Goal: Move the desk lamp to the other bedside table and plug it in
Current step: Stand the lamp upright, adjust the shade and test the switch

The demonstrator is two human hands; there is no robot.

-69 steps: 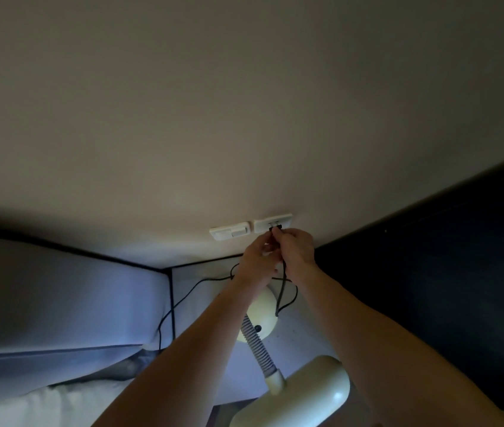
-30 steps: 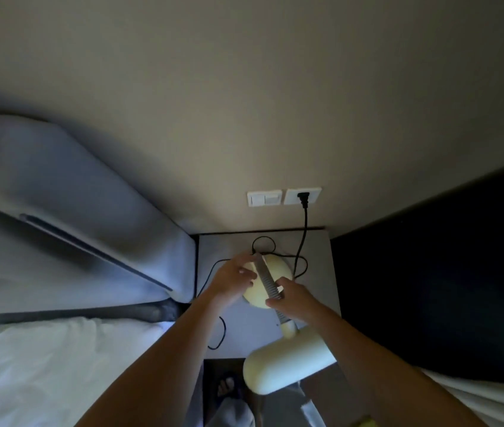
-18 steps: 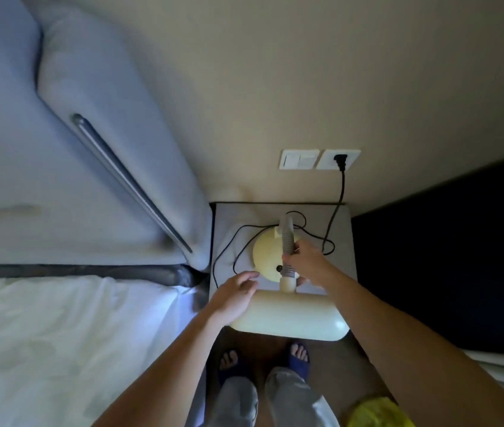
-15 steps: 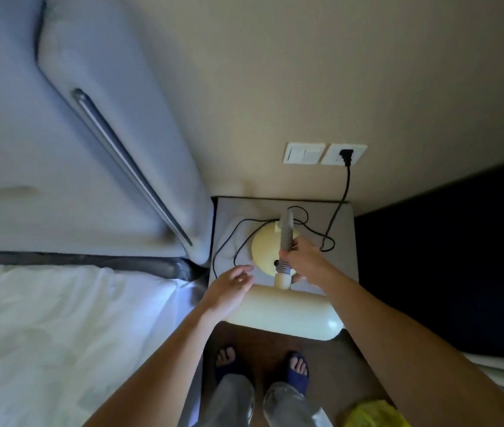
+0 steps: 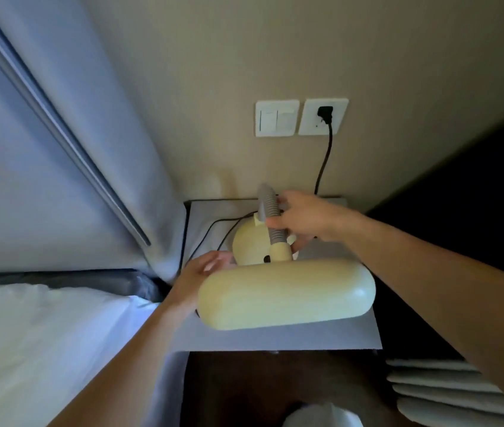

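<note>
The cream desk lamp point(image 5: 286, 292) stands on the grey bedside table point(image 5: 275, 339), its long shade pointing toward me over the round base point(image 5: 249, 246). My right hand point(image 5: 303, 220) is closed around the grey ribbed neck point(image 5: 270, 211). My left hand point(image 5: 196, 274) rests against the left end of the shade beside the base, fingers apart. The black plug point(image 5: 324, 114) sits in the white wall socket point(image 5: 323, 117), and its cord point(image 5: 324, 161) hangs down behind the table.
A white light switch point(image 5: 276, 118) is left of the socket. A padded grey headboard point(image 5: 59, 149) and the white bed point(image 5: 44, 349) fill the left. A dark surface rises on the right, with folded white fabric point(image 5: 448, 392) at its foot.
My head has dropped closer to the table, so the lamp looks larger. My right hand has slid up the ribbed neck. My left hand stays by the shade's left end.
</note>
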